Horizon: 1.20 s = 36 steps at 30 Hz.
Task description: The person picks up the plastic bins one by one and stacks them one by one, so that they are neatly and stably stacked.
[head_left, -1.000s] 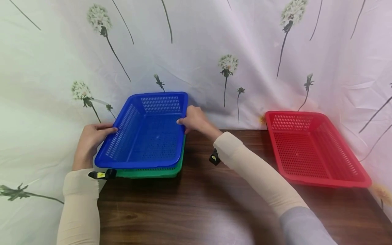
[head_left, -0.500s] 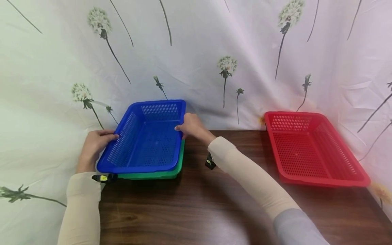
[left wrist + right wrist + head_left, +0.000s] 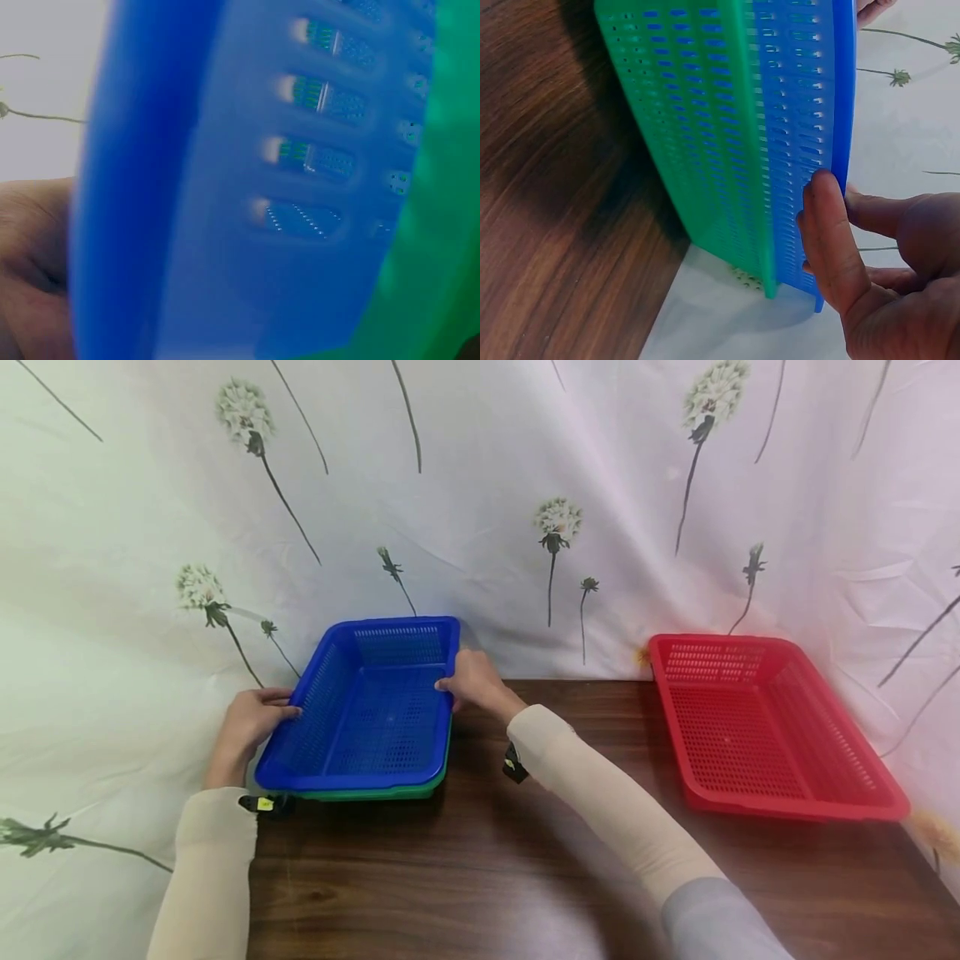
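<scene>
A blue plastic basket (image 3: 397, 647) sits partly inside a green basket (image 3: 405, 792) at the left of the table. My left hand (image 3: 251, 722) holds the blue basket's left rim, thumb over the edge; in the left wrist view most of that hand (image 3: 34, 262) is hidden behind the rim. On the opposite side, my right hand (image 3: 480, 683) pinches the right rim. The right wrist view shows its fingers (image 3: 832, 232) against the outer blue wall and the thumb over the rim. A band of slotted blue wall stands above the green rim (image 3: 754, 127).
A red basket (image 3: 738, 739) of similar shape stands at the right of the dark wooden table (image 3: 450, 885). Behind and to the left hangs a white cloth (image 3: 480, 527) with a dandelion print, close to the baskets.
Both hands have lowered the blue basket into the green one and shifted its front left corner rightward. Less of the green basket shows now. The red basket has stayed put.
</scene>
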### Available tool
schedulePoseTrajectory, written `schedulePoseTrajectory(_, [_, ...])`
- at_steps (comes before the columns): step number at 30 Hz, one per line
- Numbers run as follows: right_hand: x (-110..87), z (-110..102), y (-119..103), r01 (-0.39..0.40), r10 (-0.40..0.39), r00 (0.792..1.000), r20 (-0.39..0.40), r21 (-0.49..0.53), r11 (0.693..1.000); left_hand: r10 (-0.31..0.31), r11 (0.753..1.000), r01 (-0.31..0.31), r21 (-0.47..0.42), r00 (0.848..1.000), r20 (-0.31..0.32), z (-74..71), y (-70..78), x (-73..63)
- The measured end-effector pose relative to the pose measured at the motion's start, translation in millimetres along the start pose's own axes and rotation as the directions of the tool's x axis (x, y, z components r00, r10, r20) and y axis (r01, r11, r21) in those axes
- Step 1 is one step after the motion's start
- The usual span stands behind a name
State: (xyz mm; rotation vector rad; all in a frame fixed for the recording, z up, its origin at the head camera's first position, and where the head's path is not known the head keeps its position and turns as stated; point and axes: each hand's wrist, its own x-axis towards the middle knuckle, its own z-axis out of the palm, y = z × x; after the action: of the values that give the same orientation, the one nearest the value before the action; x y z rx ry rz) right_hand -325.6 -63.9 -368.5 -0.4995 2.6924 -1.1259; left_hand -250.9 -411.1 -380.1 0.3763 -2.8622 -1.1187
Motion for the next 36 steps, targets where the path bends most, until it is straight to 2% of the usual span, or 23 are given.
schedulePoseTrajectory(5, [1.3, 5, 3, -0.015, 0.016, 1.0, -0.025, 0.011, 1.0, 0.024, 1.0, -0.024, 0.007, 1.0, 0.0, 4.3, -4.7, 1.2])
schedulePoseTrajectory(9, [1.8, 12, 7, -0.006, 0.007, 1.0, -0.027, 0.03, 1.0, 0.018, 1.0, -0.018, 0.001, 1.0, 0.004, 6.7, -9.5, 1.9])
schedulePoseTrajectory(17, [1.9, 21, 14, -0.025, 0.027, 0.999, 0.042, -0.038, 0.999, 0.027, 0.999, -0.027, 0.02, 0.999, 0.029, 8.5, -14.6, 4.1])
schedulePoseTrajectory(24, [1.7, 24, 14, -0.062, 0.063, 0.997, 0.052, -0.021, 0.998, -0.06, 0.998, 0.06, 0.014, 0.996, 0.066, 7.5, -10.6, 5.4])
schedulePoseTrajectory(27, [0.7, 27, 14, -0.076, 0.075, 0.995, 0.066, 0.004, 0.997, -0.087, 0.996, 0.087, 0.003, 0.994, 0.061, 8.6, -12.2, 6.2])
schedulePoseTrajectory(36, [3.8, 32, 17, -0.103, 0.098, 0.992, 0.074, 0.06, 0.993, -0.096, 0.995, 0.097, -0.034, 0.995, 0.03, 13.7, -20.1, 7.2])
